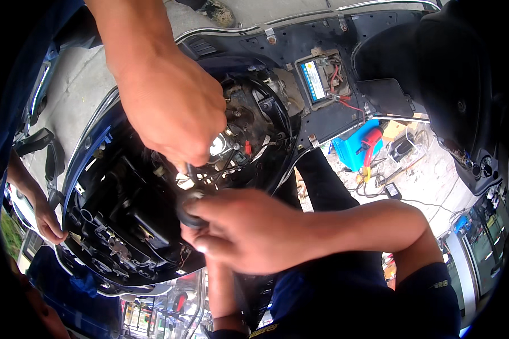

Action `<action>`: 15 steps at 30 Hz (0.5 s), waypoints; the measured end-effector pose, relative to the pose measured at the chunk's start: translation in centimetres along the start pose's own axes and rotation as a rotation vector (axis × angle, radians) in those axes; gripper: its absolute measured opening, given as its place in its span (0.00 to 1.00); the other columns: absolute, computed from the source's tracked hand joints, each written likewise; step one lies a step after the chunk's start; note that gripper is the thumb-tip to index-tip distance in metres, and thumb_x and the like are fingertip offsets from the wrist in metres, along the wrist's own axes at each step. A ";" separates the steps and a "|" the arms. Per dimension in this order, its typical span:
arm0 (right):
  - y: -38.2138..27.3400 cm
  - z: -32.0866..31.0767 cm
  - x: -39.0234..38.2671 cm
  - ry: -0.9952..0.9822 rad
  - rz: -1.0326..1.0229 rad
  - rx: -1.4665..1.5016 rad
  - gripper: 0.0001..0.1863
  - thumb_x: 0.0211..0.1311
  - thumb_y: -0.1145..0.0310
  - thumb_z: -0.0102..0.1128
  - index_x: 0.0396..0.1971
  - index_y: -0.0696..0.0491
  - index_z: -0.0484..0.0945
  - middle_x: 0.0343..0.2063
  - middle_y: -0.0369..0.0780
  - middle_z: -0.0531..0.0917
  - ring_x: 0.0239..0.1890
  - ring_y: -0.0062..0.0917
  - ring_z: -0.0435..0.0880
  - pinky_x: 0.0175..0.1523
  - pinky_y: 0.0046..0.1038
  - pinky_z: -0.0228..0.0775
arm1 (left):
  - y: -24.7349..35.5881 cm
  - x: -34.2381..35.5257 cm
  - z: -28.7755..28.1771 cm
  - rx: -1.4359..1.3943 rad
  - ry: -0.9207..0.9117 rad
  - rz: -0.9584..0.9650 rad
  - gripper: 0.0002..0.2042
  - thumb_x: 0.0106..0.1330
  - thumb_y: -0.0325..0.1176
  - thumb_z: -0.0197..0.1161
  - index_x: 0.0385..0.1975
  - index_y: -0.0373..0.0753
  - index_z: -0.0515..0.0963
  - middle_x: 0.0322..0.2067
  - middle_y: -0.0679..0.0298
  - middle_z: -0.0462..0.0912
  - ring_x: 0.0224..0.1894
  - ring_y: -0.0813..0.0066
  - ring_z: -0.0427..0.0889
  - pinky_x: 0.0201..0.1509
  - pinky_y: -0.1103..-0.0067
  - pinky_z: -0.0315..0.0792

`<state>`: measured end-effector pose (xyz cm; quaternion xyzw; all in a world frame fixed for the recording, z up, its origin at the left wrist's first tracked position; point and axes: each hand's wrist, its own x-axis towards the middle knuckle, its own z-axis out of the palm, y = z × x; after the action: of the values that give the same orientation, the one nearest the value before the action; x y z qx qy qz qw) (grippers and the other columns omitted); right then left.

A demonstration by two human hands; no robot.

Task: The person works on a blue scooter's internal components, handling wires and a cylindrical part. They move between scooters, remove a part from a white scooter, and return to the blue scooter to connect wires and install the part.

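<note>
My right hand reaches in from the right over the opened scooter front. It is closed around a dark rounded object, its kind blurred by motion. My left forearm rises from the lower edge, its hand hidden behind my right hand. Just above, another person's fist comes down from the top with a small dark shaft at its fingers. Cables, a red connector and a round metal part lie exposed beside that fist. Black inner housing fills the area left of my right hand.
A further hand rests by the scooter's left rim. A battery with red wires sits in the floorboard. The black seat stands far right. On the ground are a blue box, a red-handled tool and cables.
</note>
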<state>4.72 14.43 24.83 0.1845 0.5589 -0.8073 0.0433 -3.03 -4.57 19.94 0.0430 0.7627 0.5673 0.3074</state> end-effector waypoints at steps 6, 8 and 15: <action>2.2 -0.3 0.1 0.439 -0.402 -0.130 0.20 0.59 0.74 0.63 0.50 0.61 0.71 0.27 0.43 0.80 0.26 0.27 0.83 0.32 0.28 0.75 | 1.9 1.1 3.5 0.304 0.082 0.208 0.19 0.74 0.44 0.56 0.33 0.30 0.79 0.24 0.68 0.80 0.25 0.80 0.76 0.31 0.84 0.71; 3.0 -2.0 -0.8 0.386 -0.070 -0.118 0.19 0.57 0.77 0.64 0.50 0.57 0.73 0.28 0.39 0.81 0.26 0.24 0.83 0.32 0.26 0.74 | 4.4 2.3 3.9 0.094 -0.056 -0.145 0.22 0.74 0.46 0.57 0.25 0.33 0.77 0.18 0.71 0.74 0.18 0.85 0.67 0.21 0.86 0.58; 7.6 -2.4 1.2 0.227 -0.326 -0.311 0.18 0.58 0.62 0.68 0.42 0.57 0.77 0.26 0.46 0.78 0.34 0.45 0.81 0.42 0.41 0.74 | 5.1 4.7 1.3 -0.168 -0.340 -0.398 0.16 0.74 0.40 0.57 0.30 0.32 0.78 0.20 0.66 0.76 0.18 0.83 0.69 0.21 0.86 0.63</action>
<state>6.30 13.96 16.96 0.1726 0.7001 -0.6819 -0.1227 -7.54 0.26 22.28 -0.0386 0.6439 0.5417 0.5389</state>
